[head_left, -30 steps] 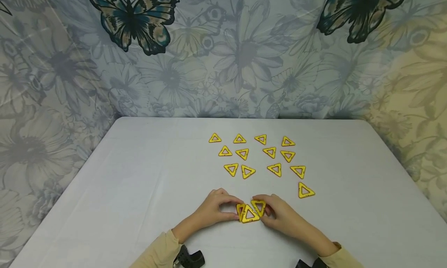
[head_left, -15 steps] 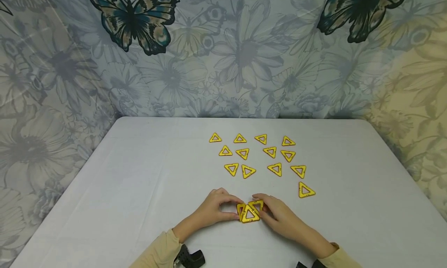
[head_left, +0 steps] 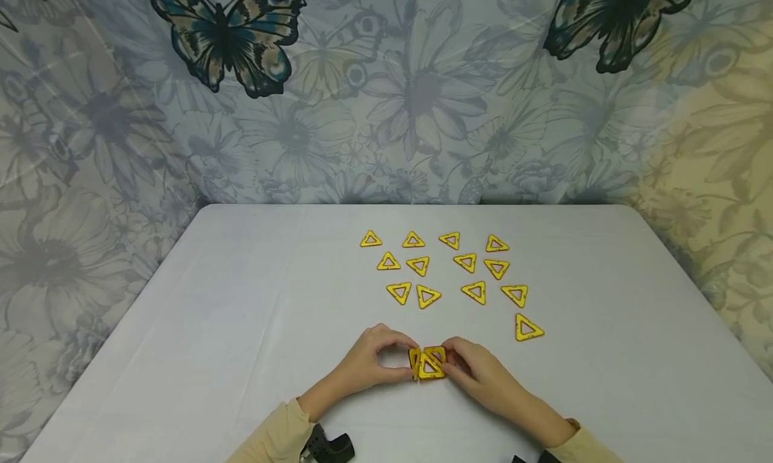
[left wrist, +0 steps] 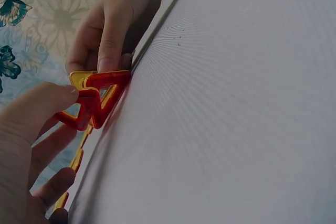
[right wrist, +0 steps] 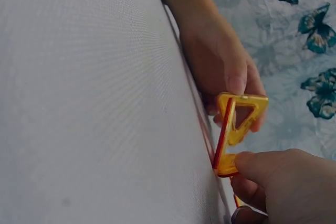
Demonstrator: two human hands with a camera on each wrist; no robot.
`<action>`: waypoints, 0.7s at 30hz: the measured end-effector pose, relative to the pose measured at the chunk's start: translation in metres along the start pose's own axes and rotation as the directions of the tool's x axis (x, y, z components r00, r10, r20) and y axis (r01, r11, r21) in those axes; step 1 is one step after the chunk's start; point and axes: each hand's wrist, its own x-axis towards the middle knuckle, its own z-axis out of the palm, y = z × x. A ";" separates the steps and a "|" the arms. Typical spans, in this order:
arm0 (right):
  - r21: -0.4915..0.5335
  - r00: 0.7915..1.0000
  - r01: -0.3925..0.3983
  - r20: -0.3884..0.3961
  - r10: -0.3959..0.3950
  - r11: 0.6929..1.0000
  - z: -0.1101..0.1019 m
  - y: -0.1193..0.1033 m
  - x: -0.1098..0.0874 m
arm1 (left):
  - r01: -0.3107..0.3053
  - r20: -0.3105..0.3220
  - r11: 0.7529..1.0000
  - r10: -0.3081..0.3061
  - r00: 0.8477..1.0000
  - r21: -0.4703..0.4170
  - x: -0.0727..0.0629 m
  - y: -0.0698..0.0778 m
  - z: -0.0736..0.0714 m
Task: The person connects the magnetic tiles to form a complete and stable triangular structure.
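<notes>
Three yellow triangular magnetic tiles stand joined near the table's front, between the hands. My left hand (head_left: 371, 359) pinches the left tile (head_left: 412, 359) between thumb and fingers. The front tile (head_left: 431, 376) faces my body, its point up. Behind it, the right tile (head_left: 434, 349) is pinched by my right hand (head_left: 486, 372), with the thumb on the near side. From the left wrist, the tiles' edges look red, and the left tile (left wrist: 89, 94) stands raised off the table. The right wrist view shows the front tile (right wrist: 223, 135) edge-on; fingers hide parts of the outer tiles.
Several loose yellow triangular tiles lie flat in rough rows farther back on the white table (head_left: 241, 282). The nearest loose tile (head_left: 519, 327) lies beyond my right hand. A flowered wall covering (head_left: 423, 114) with butterflies stands behind the table.
My right hand has swung the right tile inward, to the left, so it now sits behind the front tile. The left tile stands more edge-on. The loose tiles have stayed put.
</notes>
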 end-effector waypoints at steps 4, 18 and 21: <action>-0.020 1.000 0.001 -0.021 -0.002 1.000 0.001 0.000 -0.001 | -0.017 -0.013 0.999 0.016 1.000 -0.035 0.001 -0.001 0.002; -0.011 0.982 0.148 -0.119 -0.148 0.989 0.005 0.007 -0.001 | -0.029 -0.037 0.996 0.032 0.999 0.081 0.001 0.004 0.007; 0.001 0.980 0.155 -0.130 -0.153 0.988 0.005 0.006 0.000 | -0.028 -0.047 0.995 0.032 0.998 0.091 0.000 0.004 0.009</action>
